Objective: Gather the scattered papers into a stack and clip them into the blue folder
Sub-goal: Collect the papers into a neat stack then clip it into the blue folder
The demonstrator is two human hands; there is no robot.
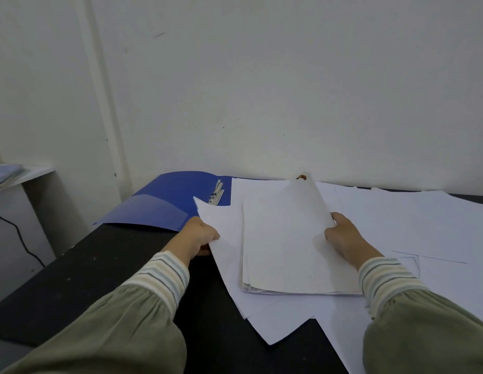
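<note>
A blue folder (164,201) lies open at the back left of the black table (100,271), its metal clip (217,194) showing near the spine. A partial stack of white papers (283,244) lies in the middle, on top of other loose sheets. My left hand (201,236) pinches the left edge of a tilted sheet (221,225) beside the stack. My right hand (343,236) grips the stack's right edge, where a top sheet curls upward. More scattered white sheets (424,225) spread to the right and toward me.
A white wall (262,90) rises directly behind the table. To the far left stands a lower white shelf (24,174) with something bluish on it, and a black cable (21,238) hangs beside the table's left edge.
</note>
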